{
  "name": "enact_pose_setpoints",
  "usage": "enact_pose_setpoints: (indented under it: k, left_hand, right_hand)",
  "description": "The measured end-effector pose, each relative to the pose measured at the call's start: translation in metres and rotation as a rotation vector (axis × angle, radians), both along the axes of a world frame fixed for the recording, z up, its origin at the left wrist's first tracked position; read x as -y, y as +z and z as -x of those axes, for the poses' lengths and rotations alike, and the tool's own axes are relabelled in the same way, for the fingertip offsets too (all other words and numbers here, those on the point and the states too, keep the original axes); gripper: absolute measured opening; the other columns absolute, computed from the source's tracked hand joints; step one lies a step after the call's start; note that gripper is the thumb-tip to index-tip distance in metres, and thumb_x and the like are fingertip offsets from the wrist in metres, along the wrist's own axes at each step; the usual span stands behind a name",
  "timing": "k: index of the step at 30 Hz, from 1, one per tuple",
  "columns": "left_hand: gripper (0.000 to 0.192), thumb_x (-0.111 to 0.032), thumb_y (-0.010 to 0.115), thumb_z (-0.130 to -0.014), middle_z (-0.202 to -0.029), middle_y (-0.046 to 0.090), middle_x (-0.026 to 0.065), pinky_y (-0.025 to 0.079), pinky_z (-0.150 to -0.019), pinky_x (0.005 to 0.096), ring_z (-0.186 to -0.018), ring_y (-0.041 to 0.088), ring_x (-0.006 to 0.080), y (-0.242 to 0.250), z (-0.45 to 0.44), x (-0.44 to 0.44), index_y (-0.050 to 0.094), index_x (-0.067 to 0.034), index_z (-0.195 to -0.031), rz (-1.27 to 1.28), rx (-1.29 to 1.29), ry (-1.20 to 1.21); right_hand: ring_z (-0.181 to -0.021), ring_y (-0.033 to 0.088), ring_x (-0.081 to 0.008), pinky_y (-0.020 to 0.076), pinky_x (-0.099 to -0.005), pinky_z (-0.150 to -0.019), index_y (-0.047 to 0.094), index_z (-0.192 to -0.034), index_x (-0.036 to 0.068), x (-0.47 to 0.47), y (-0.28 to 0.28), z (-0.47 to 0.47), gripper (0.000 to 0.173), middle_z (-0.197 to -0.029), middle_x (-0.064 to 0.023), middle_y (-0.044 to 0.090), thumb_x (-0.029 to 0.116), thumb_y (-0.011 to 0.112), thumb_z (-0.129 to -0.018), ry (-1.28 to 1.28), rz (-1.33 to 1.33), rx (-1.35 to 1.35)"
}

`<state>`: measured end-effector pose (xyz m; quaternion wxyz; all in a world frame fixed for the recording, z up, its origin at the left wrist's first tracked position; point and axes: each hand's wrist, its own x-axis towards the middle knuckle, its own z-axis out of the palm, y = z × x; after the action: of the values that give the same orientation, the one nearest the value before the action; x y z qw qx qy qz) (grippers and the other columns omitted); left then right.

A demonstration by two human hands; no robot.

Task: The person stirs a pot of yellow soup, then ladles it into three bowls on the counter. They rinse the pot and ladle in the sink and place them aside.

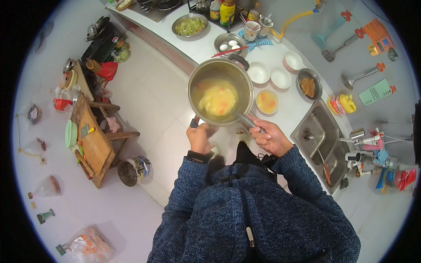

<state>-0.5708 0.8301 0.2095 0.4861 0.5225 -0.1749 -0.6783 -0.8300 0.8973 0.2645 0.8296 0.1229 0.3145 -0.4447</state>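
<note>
A deep metal pot (210,70) is held up in front of me, tilted, by the counter's edge. Yellowish soup (218,97) with orange pieces lies in it. My left hand (200,136) grips the pot's near handle, and a dark far handle (239,61) points toward the counter. In my right hand (271,136) is the grey handle of a ladle (248,121); its bowl end is hidden in the soup. Just beyond stands a white bowl (267,113) with similar soup. Three more white bowls (258,73) stand farther back on the counter.
Red chopsticks (230,51) lie across a metal bowl of eggs (243,42). A metal bowl of brown food (319,82) stands near the sink (324,144). Chopped greens (190,26) fill a metal dish. At left are a wooden bench (102,144) and a bucket (130,171).
</note>
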Motion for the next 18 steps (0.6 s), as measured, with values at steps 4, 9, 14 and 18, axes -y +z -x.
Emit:
enact_pose_setpoints:
  k: [4,9,14,18]
  left_hand:
    - [0.067,0.009,0.059,-0.083,-0.108,0.074,0.0204,0.064,-0.079,0.0404,-0.086,0.076,0.0318,-0.007,0.021,0.012,0.048,0.01,-0.149,-0.013,-0.002,0.004]
    - [0.065,0.011,0.056,-0.082,-0.11,0.072,0.0192,0.063,-0.078,0.04,-0.088,0.075,0.0307,-0.012,0.057,0.025,0.048,0.01,-0.147,-0.022,-0.012,0.068]
    - [0.066,0.013,0.051,-0.082,-0.107,0.07,0.0167,0.063,-0.081,0.0435,-0.085,0.072,0.0282,-0.013,0.08,0.04,0.046,0.007,-0.148,-0.051,-0.037,0.089]
    - [0.065,0.014,0.05,-0.082,-0.109,0.068,0.0161,0.063,-0.082,0.0459,-0.086,0.071,0.0271,-0.017,0.093,0.05,0.047,0.005,-0.146,-0.072,-0.01,0.101]
  right_hand:
    - [-0.052,0.037,-0.0039,0.0299,-0.0199,-0.043,0.04,-0.154,0.009,0.022,0.008,0.018,0.043,-0.089,-0.0046,0.051,0.014,0.047,-0.111,-0.012,0.057,-0.015]
    - [-0.051,0.038,-0.0031,0.0294,-0.0207,-0.043,0.044,-0.155,0.01,0.043,0.005,0.049,0.043,-0.09,-0.0026,0.052,0.014,0.047,-0.112,-0.053,-0.029,-0.003]
    - [-0.052,0.038,-0.0028,0.0324,-0.0201,-0.045,0.042,-0.152,0.011,0.053,0.009,0.082,0.041,-0.09,0.0001,0.053,0.015,0.047,-0.112,-0.039,0.024,0.079]
    - [-0.051,0.037,-0.0019,0.029,-0.0194,-0.043,0.045,-0.148,0.01,0.06,0.018,0.104,0.035,-0.089,0.0007,0.05,0.016,0.045,-0.114,-0.064,-0.026,0.042]
